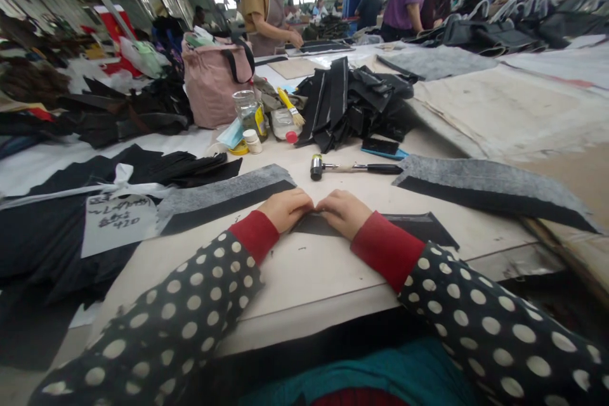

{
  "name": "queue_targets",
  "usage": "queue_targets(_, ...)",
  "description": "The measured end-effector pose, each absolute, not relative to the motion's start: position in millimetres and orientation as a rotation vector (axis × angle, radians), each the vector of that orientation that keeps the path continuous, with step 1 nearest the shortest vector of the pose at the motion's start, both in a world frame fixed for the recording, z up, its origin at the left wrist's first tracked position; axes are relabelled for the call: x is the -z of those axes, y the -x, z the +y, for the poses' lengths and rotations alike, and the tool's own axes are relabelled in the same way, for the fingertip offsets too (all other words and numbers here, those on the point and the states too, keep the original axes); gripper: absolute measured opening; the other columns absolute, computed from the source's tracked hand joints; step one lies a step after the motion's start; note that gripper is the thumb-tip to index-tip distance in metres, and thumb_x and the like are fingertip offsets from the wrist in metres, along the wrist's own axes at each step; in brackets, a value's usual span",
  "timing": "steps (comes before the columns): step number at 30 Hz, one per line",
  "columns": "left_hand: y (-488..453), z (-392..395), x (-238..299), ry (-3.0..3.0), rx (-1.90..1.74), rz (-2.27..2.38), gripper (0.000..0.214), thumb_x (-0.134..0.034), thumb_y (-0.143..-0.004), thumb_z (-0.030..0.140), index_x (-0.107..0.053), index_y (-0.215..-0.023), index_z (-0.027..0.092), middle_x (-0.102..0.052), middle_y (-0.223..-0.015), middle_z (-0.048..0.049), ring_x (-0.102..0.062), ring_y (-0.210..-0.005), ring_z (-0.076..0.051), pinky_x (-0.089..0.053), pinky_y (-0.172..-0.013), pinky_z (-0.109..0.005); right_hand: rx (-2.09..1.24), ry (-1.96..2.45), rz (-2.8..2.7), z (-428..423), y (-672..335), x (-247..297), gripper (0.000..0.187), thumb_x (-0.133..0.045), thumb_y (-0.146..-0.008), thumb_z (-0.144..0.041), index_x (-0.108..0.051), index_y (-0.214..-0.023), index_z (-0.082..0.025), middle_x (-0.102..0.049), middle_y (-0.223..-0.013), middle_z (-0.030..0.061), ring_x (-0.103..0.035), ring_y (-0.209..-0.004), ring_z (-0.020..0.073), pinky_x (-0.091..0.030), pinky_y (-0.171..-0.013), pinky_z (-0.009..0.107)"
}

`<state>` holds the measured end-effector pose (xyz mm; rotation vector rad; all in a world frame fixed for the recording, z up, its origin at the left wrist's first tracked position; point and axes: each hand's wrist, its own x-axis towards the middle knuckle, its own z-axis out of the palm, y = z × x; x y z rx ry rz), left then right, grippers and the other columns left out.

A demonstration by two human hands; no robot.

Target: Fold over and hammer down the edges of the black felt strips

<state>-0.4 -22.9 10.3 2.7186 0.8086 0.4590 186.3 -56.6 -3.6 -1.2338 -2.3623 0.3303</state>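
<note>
Both forearms stretched forward and angled inward, sleeved in black with white dots and red cuffs at the wrists. Left hand (285,208) and right hand (343,211) palm-down, side by side, fingertips meeting at the middle. Fingers curled and pressed flat downward, knuckles up, thumbs tucked out of sight.
</note>
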Motion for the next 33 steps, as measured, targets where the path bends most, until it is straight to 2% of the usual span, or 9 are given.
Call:
queue_targets(6,6.1,-26.0,-8.4,-3.026,-0.376,0.634,0.024,-0.033,-0.081,0.010,-0.056,-0.088,0.014,-0.056,-0.089,-0.0058,-0.048,-0.081,-0.015,-0.040,-0.075,-0.026,-0.144,1.246,-2.512,-62.3,-182.9,0.5,0.022,-0.042,-0.079,-0.015,-0.061,-0.090,-0.017,-0.054,-0.085,0.0077,-0.045,-0.078,0.0165,-0.036,-0.074,0.029)
queue_targets(11,9.2,-32.3,-17.8,-3.156,-0.156,0.626,0.024,-0.033,-0.082,0.011,-0.054,-0.094,0.014,-0.055,-0.093,-0.0069,-0.046,-0.083,-0.018,-0.039,-0.076,-0.029,0.004,1.363,-2.576,-70.9,-178.3,-6.6,0.024,-0.038,-0.084,-0.026,-0.060,-0.087,-0.018,-0.054,-0.090,0.0072,-0.043,-0.078,0.0171,-0.035,-0.071,0.030)
queue_targets(16,0.4,-40.0,-34.5,-3.115,0.015,0.783,0.020,-0.039,-0.078,0.013,-0.055,-0.089,0.018,-0.055,-0.089,-0.0046,-0.047,-0.080,-0.017,-0.039,-0.072,-0.029,-0.150,1.402,-2.503,-69.6,-177.9,-9.9,0.019,-0.045,-0.081,-0.029,-0.059,-0.087,-0.019,-0.053,-0.088,0.0069,-0.044,-0.081,0.0164,-0.035,-0.073,0.029)
queue_targets(20,-6.5,-43.9,-35.2,-2.944,-0.129,0.953,0.015,-0.041,-0.078,0.019,-0.056,-0.080,0.018,-0.053,-0.083,-0.0037,-0.048,-0.078,-0.016,-0.039,-0.071,-0.027,-0.228,1.491,-2.391,-67.2,-179.8,-8.7,0.019,-0.051,-0.077,-0.032,-0.057,-0.087,-0.017,-0.053,-0.085,0.0064,-0.046,-0.081,0.0173,-0.035,-0.072,0.029)
queue_targets(28,1.3,-35.3,-20.0,-2.547,-0.394,0.964,0.019,-0.052,-0.075,0.023,-0.057,-0.092,0.018,-0.050,-0.086,-0.0022,-0.049,-0.075,-0.012,-0.040,-0.069,-0.024,-0.245,1.538,-2.343,-63.6,-186.4,-4.4,0.027,-0.055,-0.072,-0.043,-0.054,-0.073,-0.016,-0.052,-0.070,0.0036,-0.046,-0.066,0.0148,-0.032,-0.059,0.026)
queue_targets(33,-3.1,-37.6,-18.0,-2.449,-0.485,0.979,0.019,-0.046,-0.079,0.028,-0.060,-0.083,0.017,-0.052,-0.079,-0.0019,-0.049,-0.074,-0.013,-0.039,-0.067,-0.024,-0.213,1.422,-2.366,-62.4,-187.5,-3.8,0.025,-0.054,-0.073,-0.039,-0.055,-0.070,-0.015,-0.051,-0.069,0.0033,-0.045,-0.064,0.0133,-0.032,-0.058,0.025)
